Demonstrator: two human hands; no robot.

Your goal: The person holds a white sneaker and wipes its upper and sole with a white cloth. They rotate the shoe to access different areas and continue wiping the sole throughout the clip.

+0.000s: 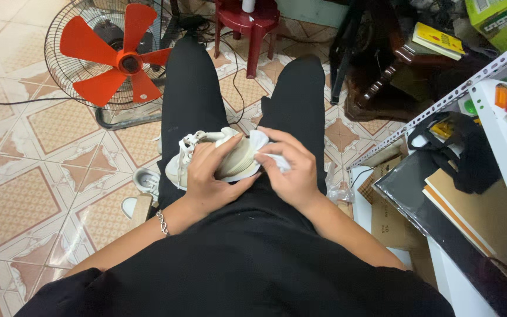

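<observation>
A white lace-up sneaker (239,159) lies on its side across my lap, sole turned toward me. My left hand (206,179) is wrapped around the sneaker's middle and holds it steady; a thin bracelet sits on that wrist. My right hand (291,167) presses a crumpled white cloth (268,154) against the sneaker's heel end. My legs in black trousers (192,88) stretch forward beneath it. The shoe's far side is hidden by my fingers.
An orange-bladed floor fan (118,58) stands ahead on the left on the patterned tile floor. A second white shoe (145,182) lies by my left leg. A dark red plastic stool (250,23) stands ahead. A white metal shelf (488,152) with books and a black bag is at my right.
</observation>
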